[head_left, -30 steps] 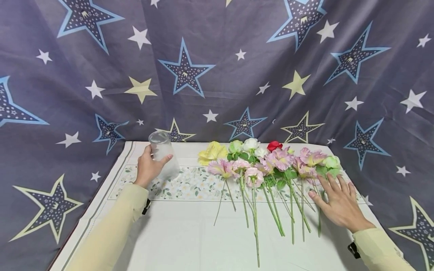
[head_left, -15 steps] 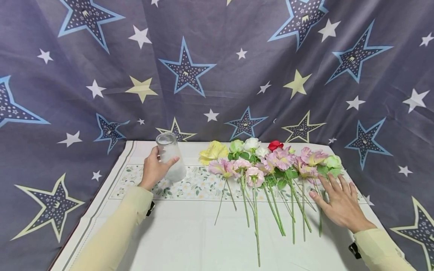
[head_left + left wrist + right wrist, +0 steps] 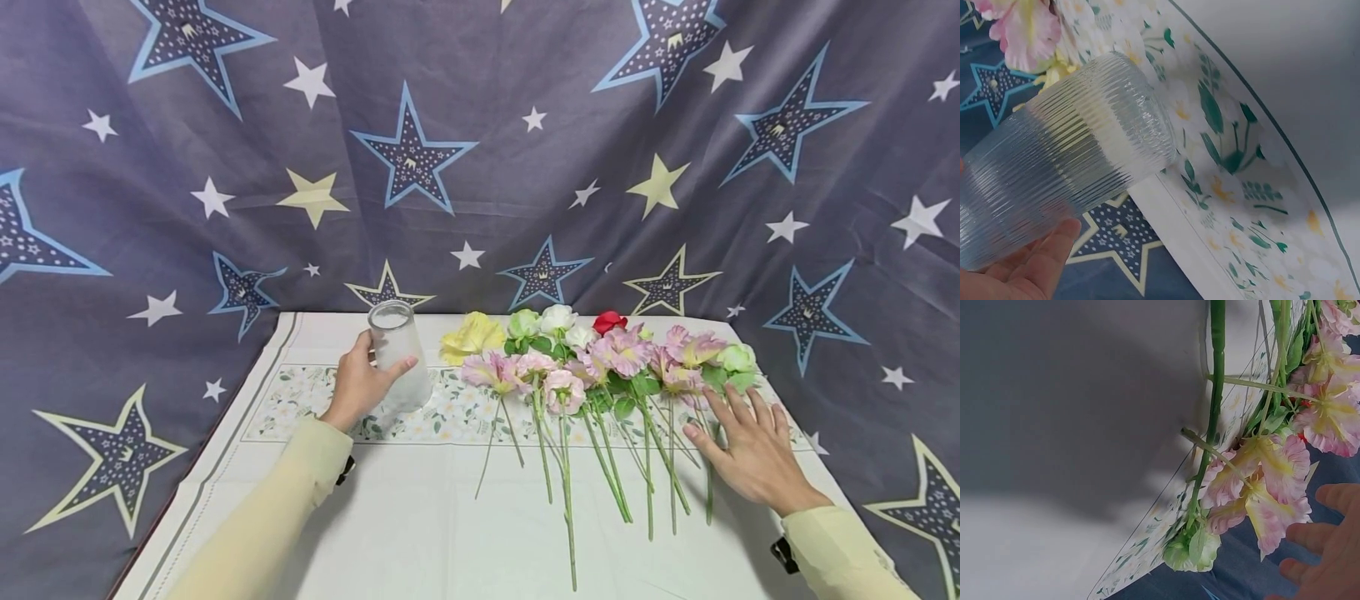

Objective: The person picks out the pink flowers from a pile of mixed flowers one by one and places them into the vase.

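My left hand (image 3: pixel 363 385) grips a clear ribbed glass vase (image 3: pixel 405 367), thumb across its near side and fingers round the left. The left wrist view shows the vase (image 3: pixel 1085 134) close up, its ridges running lengthwise, with fingers (image 3: pixel 1047 250) against its wall. My right hand (image 3: pixel 753 450) is spread over the right end of a row of flowers, near a pale green bloom (image 3: pixel 735 358). Nothing is held in it. In the right wrist view the fingers (image 3: pixel 1313 536) show beside pink-and-yellow petals (image 3: pixel 1266 481); whether they touch the flowers I cannot tell.
Several long-stemmed flowers lie across the floral strip (image 3: pixel 300 408) of the white tablecloth (image 3: pixel 420 517), stems pointing to the near edge. Among them are a yellow bloom (image 3: pixel 472 337), a white rose (image 3: pixel 557 318) and a red rose (image 3: pixel 609 322). A star-patterned curtain (image 3: pixel 480 167) hangs behind.
My left hand has carried the vase rightward and slightly nearer, toward the flowers. The right hand and the flowers have stayed in place.
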{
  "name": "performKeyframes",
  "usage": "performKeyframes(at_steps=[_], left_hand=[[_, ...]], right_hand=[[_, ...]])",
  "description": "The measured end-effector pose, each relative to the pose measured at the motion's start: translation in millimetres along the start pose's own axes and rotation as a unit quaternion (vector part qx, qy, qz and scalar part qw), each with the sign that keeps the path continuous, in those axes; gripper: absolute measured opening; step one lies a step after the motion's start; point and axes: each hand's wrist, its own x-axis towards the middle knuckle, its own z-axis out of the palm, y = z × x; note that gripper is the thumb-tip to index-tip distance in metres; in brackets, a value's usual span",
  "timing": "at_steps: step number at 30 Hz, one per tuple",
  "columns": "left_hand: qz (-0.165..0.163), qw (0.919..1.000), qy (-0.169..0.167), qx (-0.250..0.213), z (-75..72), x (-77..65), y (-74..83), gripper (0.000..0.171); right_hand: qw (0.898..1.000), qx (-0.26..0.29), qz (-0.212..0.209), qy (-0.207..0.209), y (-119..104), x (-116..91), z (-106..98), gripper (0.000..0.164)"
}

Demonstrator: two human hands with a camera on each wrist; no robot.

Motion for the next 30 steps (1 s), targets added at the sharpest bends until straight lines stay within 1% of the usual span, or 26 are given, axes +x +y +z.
performKeyframes(at_steps=[4, 9, 19, 24, 30], left_hand=[[0.011, 0.9999, -0.009, -0.004, 5.3, -4.7, 6.4, 0.074], [0.024, 0.9995, -0.009, -0.016, 12.5, -9.2, 13.1, 0.07], [0.027, 0.9991, -0.024, -0.022, 20.6, -18.6, 23.3, 0.064], [0.027, 0.9991, -0.029, -0.016, 22.2, -22.0, 26.6, 0.067], [0.026, 0.9992, -0.024, -0.017, 23.9, -22.9, 26.0, 0.07]], right_hand=[[1.0, 0.002, 0.0, -0.001, -0.7, -0.1, 0.6, 0.077], [1.0, 0.004, -0.002, -0.002, -2.3, 0.1, 0.3, 0.076], [1.0, 0.005, 0.001, -0.005, -2.5, -0.4, 2.0, 0.076], [1.0, 0.002, 0.001, -0.008, -2.5, -0.9, 3.3, 0.077], [1.0, 0.0, -0.002, -0.009, -3.6, -0.2, 4.8, 0.077]])
